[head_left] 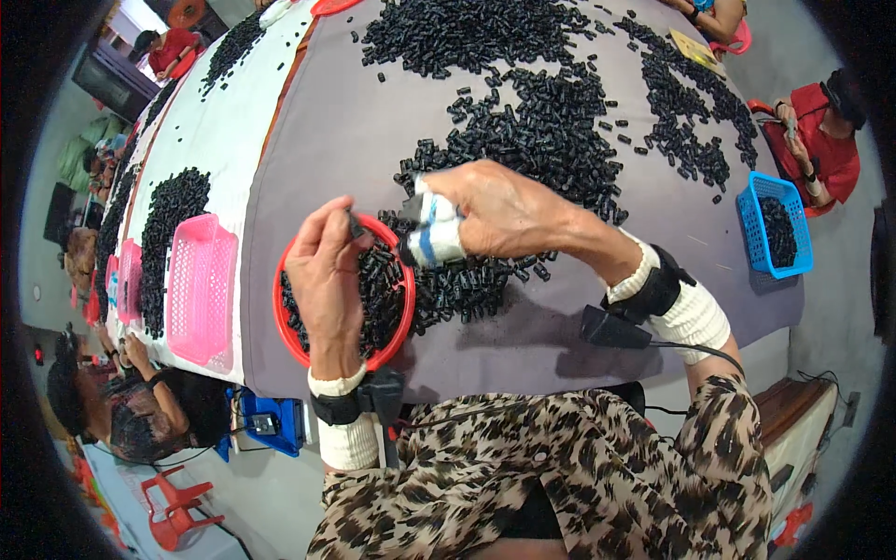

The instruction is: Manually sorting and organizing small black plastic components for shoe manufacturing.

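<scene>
My left hand [327,271] hovers over a round red basket [283,322] full of small black plastic pieces and pinches one small black piece [356,224] between thumb and fingers. My right hand [485,213], with white and blue tape wrapped on two fingertips, reaches into the pile of black pieces [523,140] on the grey table cover [336,121] and grips a small black piece at the fingertips beside the basket's rim. Both wrists wear black straps with white cuffs.
A pink rectangular basket [201,289] lies left of the red one on a white cover. A blue basket [773,224] with black pieces stands at the right table edge. Other people sit around the tables, one in red at right. A red plastic chair [177,509] stands at lower left.
</scene>
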`<state>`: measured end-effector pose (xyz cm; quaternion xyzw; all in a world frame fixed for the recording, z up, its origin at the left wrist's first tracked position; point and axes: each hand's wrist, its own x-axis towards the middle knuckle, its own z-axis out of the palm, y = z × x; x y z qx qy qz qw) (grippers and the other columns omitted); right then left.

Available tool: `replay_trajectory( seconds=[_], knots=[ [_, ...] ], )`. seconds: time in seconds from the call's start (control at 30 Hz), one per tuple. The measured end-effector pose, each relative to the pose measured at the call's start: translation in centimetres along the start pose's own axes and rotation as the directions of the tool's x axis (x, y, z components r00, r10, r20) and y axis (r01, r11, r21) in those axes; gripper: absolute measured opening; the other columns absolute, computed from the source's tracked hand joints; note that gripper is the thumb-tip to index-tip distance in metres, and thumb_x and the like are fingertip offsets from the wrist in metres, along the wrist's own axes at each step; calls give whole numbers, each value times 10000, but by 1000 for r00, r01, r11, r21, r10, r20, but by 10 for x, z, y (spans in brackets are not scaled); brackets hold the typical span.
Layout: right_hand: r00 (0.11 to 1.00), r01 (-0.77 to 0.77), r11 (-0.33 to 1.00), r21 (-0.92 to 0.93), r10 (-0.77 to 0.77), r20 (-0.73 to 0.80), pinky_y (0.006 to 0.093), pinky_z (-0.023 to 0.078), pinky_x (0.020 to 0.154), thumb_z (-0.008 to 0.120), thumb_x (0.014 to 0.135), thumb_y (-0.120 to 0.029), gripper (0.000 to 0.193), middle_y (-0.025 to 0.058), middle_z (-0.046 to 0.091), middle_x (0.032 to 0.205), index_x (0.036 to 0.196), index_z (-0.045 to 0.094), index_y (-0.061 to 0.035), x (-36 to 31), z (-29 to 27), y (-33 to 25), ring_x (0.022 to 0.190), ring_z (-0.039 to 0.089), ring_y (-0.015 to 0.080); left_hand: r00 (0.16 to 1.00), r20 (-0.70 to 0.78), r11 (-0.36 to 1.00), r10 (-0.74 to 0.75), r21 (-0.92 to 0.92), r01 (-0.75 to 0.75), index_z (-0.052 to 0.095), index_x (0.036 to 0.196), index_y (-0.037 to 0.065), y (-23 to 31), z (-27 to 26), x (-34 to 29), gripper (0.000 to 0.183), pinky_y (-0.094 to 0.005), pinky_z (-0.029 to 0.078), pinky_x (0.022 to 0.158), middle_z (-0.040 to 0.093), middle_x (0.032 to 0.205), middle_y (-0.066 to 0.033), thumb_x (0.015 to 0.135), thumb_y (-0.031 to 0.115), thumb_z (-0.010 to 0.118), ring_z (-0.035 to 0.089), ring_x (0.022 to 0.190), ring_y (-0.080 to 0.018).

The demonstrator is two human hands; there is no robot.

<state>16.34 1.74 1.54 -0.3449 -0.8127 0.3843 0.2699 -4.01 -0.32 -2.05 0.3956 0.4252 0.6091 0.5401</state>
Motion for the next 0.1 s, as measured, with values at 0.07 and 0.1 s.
replay_trajectory(
  seconds=[0.07,0.1],
  knots=[
    [997,-41,999,-17,39,-73,308,402,552,647,776,-283,292,46,532,643,787,521,-20,-3,-4,10,585,490,153,992,-48,958,113,270,-96,609,1007,-9,-21,-37,8,195,-213,459,668,611,884,-42,846,99,591,555,762,-84],
    [994,-72,996,-48,67,-90,312,405,559,638,783,-287,284,48,542,657,799,529,-25,-4,-6,15,596,502,165,988,-45,900,150,421,-118,599,1039,-18,-26,-51,9,234,-219,460,713,617,904,-43,842,107,600,556,764,-90]
  ],
)
